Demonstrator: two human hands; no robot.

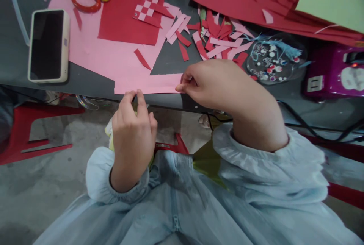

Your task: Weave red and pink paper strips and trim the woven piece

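Observation:
A pink paper strip (153, 83) lies along the near edge of the dark table. My right hand (210, 82) pinches its right end between thumb and fingers. At the lower left edge of the strip, my left hand (135, 120) rests its fingertips, with the fingers stretched out. Behind the strip are a larger pink sheet (88, 53) and a red sheet (119, 21). A woven pink-and-red paper piece (146, 9) lies on the red sheet. Loose pink and red paper strips (217, 42) are heaped just beyond my right hand.
Scissors (85, 0) with red and yellow handles lie at the back left, near a phone (47, 46). On the right stand a clear container of beads (273, 61) and a purple device with sockets (335, 72). Red paper sheets (256, 0) are stacked behind. Red stools (25, 124) stand below.

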